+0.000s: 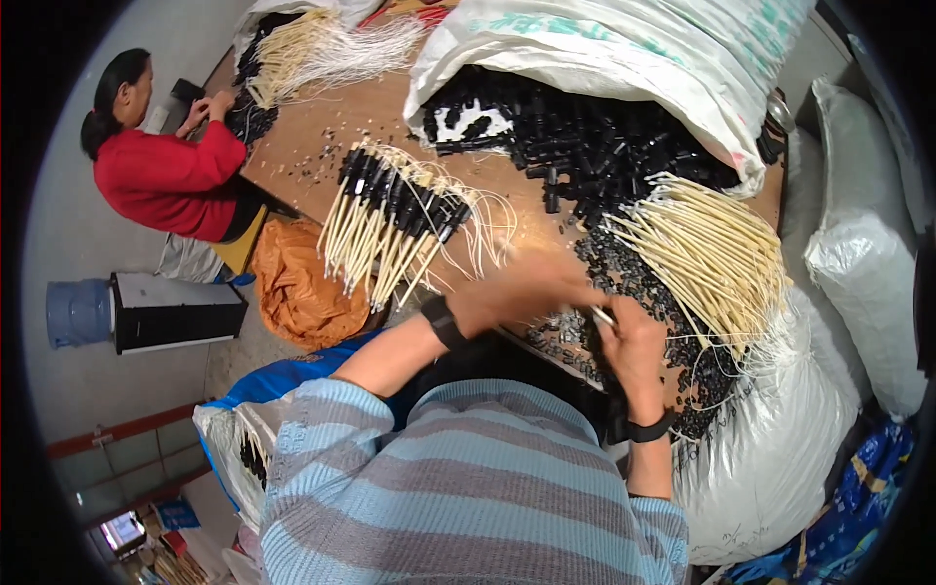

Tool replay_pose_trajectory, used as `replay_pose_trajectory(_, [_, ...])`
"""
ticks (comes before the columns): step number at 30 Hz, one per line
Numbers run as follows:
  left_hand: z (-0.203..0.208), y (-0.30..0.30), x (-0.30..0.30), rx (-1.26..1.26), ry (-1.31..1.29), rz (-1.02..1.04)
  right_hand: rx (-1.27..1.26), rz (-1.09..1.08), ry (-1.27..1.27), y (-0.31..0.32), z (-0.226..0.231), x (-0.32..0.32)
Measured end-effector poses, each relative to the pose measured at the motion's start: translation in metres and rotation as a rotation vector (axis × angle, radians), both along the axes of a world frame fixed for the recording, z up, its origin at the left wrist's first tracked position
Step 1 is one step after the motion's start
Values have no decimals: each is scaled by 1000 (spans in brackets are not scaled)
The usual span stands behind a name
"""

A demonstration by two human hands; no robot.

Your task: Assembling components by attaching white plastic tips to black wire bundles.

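Observation:
My right hand (636, 336) is closed in a pinch on a pale cable (603, 316), of which only a short end shows. My left hand (526, 283) reaches across close to it, smeared by motion, so its fingers cannot be made out. Below and around both hands lie many small black plastic pieces (634, 273). Right of them rests a thick bundle of cream cables (712, 258) with thin white wire tails. On the left, a heap of cream cables with black cylindrical holders (400, 200) lies near the table edge, their thin wires looping to the right.
A large white woven sack (624, 49) spills black tubular parts (595, 146) onto the brown table (307, 185). At far left, a person in red (171, 175) works beside another cable heap (292, 58). An orange sack (302, 283) stands on the floor; filled white sacks (770, 458) crowd the right.

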State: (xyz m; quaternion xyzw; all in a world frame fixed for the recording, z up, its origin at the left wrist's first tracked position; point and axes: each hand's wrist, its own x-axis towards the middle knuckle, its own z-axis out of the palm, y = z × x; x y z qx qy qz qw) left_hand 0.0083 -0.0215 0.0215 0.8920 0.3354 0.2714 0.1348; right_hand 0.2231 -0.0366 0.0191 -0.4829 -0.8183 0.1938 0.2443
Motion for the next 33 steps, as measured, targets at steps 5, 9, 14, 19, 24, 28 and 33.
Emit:
replay_pose_trajectory(5, [-32,-11,-11,-193,-64,405,-342,-122,548,14,1,12])
replay_pose_trajectory(9, [-29,-10,-37,-409,-155,660,-515,-11,744,3,20,22])
replay_pose_trajectory(14, [-22,-12,6,-871,-629,470,-151,51,97,-5,-6,-31])
replay_pose_trajectory(19, [-7,-17,1,-832,-317,507,-69,25,226,-5,-8,-26])
replay_pose_trajectory(24, [-14,-23,-2,-420,-140,437,14,-76,126,-4,-3,-23])
replay_pose_trajectory(28, [-15,-24,2,-355,-148,408,15,-52,150,-2,-7,-22])
replay_pose_trajectory(33, [-13,-24,4,-390,-49,328,-57,-16,198,-4,-10,-24])
